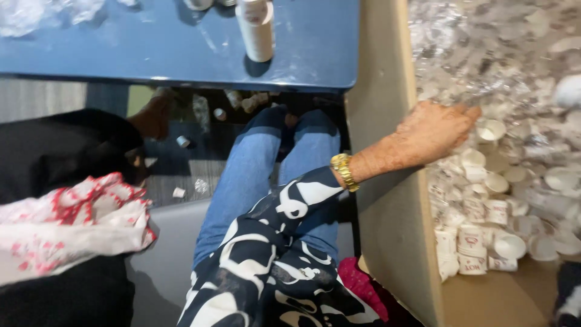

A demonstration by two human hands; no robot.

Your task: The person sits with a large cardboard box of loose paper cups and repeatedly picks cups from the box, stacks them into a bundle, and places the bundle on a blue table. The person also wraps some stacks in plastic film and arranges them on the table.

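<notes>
My right hand [433,133] reaches over the wall of a tall cardboard box [387,181] on my right, a gold bracelet [344,171] on its wrist. The fingers are stretched out and rest on a heap of small white plastic jars [484,242] and lids, at the edge of a crinkled clear plastic sheet [484,48] covering the far part of the heap. Nothing shows in the hand's grip. My left hand is out of the picture. A white bottle [256,30] stands on the blue table [181,54] ahead of me.
My legs in blue jeans [254,175] stretch under the table, a black-and-white patterned cloth [272,260] over my lap. At left lie a black garment [60,151] and a white-and-red cloth [72,224]. Small white pieces [179,192] are scattered on the floor. Crumpled plastic [36,12] sits on the table's far left.
</notes>
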